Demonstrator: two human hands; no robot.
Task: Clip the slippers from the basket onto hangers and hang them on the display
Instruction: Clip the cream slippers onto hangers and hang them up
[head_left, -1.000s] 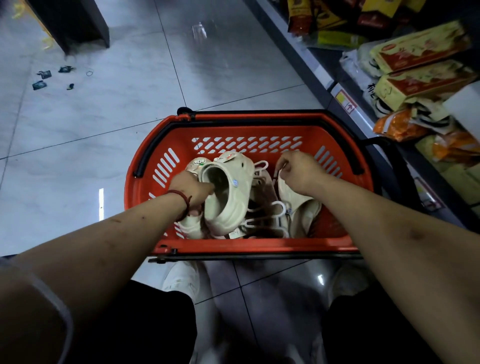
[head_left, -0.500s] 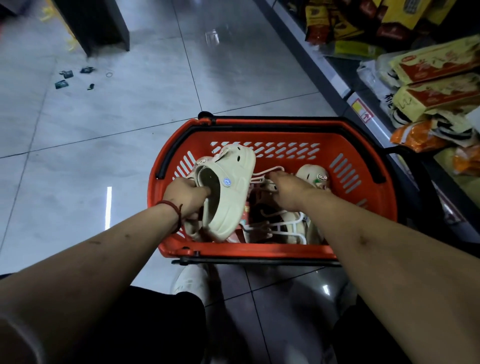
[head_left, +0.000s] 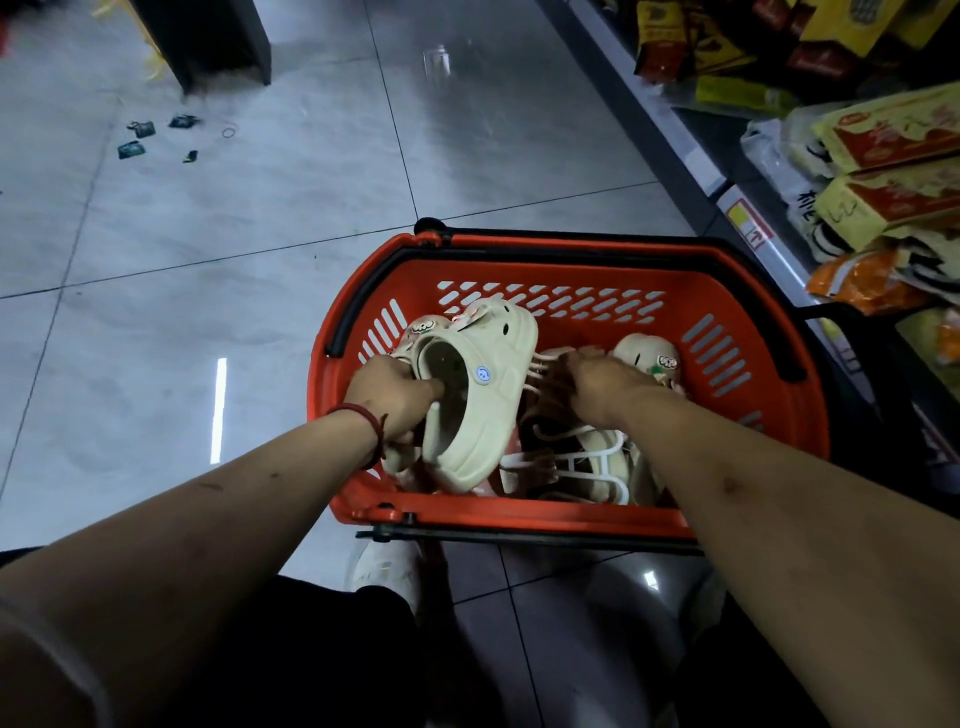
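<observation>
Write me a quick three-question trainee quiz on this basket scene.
1. True or false: the left hand grips a cream slipper at its opening.
2. The right hand reaches among: A) white hangers, B) folded towels, C) glass bottles.
3. Fill in: the basket is coloured ___.
Key: 1 true; 2 A; 3 red.

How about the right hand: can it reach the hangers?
Likely yes: right hand is at the hangers in the open basket, nothing over them; left hand holds the slipper off to one side.
</observation>
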